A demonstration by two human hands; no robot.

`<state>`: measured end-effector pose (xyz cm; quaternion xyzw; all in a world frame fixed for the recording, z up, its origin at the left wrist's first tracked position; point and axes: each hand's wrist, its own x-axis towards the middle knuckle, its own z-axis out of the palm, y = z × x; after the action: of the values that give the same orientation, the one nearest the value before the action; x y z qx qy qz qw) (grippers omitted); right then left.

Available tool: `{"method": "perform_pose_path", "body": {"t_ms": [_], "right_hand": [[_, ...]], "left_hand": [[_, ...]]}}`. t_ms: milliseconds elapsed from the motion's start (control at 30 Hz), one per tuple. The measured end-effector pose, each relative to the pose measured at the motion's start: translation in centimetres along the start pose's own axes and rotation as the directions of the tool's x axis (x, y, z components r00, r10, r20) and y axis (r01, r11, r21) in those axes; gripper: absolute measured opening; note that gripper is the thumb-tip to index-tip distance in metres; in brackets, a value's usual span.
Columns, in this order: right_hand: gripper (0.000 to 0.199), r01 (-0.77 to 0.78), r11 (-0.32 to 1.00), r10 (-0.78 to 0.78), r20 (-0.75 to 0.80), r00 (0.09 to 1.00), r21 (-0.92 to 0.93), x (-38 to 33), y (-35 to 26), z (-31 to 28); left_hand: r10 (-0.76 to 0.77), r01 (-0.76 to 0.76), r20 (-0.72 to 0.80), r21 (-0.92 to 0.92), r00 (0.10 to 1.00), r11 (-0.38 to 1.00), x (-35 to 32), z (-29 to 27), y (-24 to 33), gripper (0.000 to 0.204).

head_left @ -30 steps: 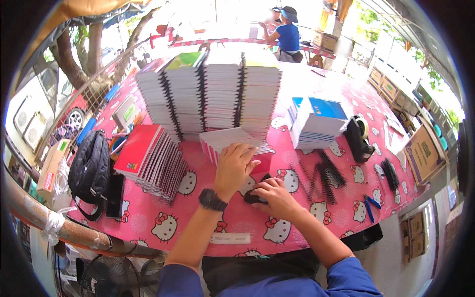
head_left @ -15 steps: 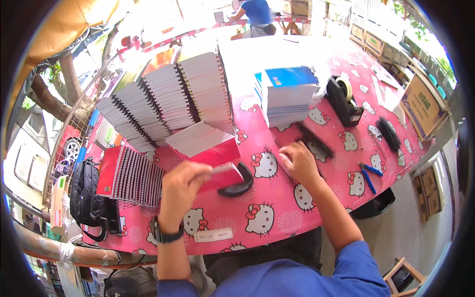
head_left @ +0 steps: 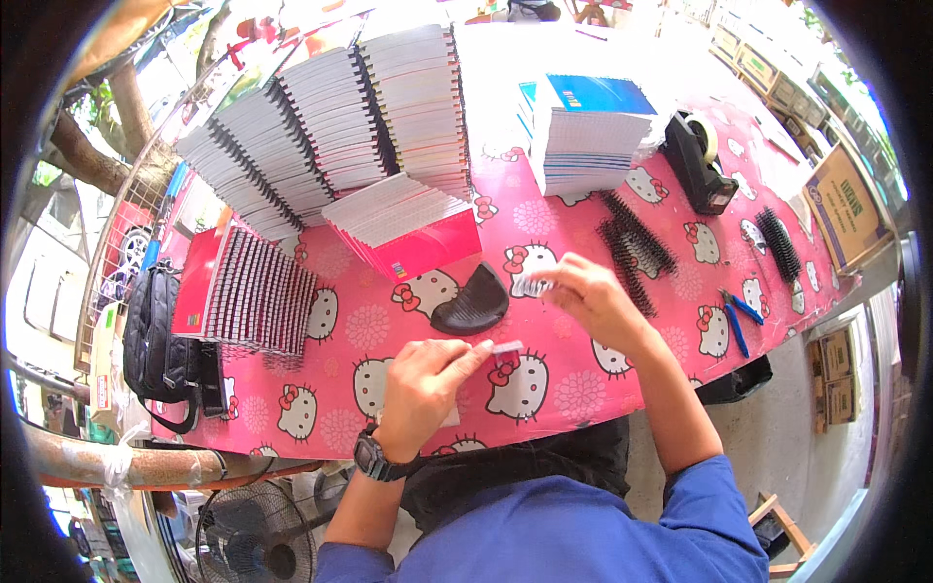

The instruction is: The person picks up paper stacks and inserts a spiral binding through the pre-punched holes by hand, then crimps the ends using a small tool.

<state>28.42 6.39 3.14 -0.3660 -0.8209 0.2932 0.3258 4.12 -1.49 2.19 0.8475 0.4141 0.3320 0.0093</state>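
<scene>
My left hand (head_left: 425, 381) pinches a small white strip (head_left: 506, 347) at my fingertips, and my right hand (head_left: 583, 296) grips another small white piece (head_left: 532, 286) just above it, both over the pink cartoon-cat tablecloth (head_left: 573, 389). Between my hands, slightly to the left, lies a black curved piece (head_left: 472, 303). Beyond it a red-covered notebook stack (head_left: 406, 225) leans, with tall rows of spiral notebooks (head_left: 330, 126) behind. Right of my right hand lie black binding combs (head_left: 637, 248), then blue pliers (head_left: 736, 316). Farther off stand a blue-topped stack (head_left: 590, 131) and a tape dispenser (head_left: 698, 165).
</scene>
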Motion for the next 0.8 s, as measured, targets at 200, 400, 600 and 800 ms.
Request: {"method": "perform_pose_path", "body": {"t_ms": [200, 400, 600, 800], "right_hand": [[0.019, -0.049, 0.987, 0.049, 0.003, 0.999, 0.156, -1.4, 0.2, 0.8], [0.016, 0.083, 0.978, -0.089, 0.025, 0.996, 0.189, -0.8, 0.6, 1.5], [0.02, 0.084, 0.981, -0.115, 0.173, 0.978, 0.175, -0.6, 0.6, 1.0], [0.017, 0.112, 0.972, -0.149, 0.17, 0.974, 0.208, -0.4, 0.2, 0.8]], "left_hand": [[-0.073, 0.075, -0.051, 0.036, 0.996, 0.997, 0.6, 0.7, 0.2, 0.033], [-0.06, 0.067, -0.089, 0.072, 0.994, 0.995, 1.1, 1.3, -0.1, 0.035], [-0.049, 0.053, -0.074, 0.047, 0.996, 0.998, 1.2, 1.2, -0.6, 0.033], [-0.137, 0.136, -0.08, -0.011, 0.987, 0.991, 1.4, 1.3, -0.3, 0.035]]}}
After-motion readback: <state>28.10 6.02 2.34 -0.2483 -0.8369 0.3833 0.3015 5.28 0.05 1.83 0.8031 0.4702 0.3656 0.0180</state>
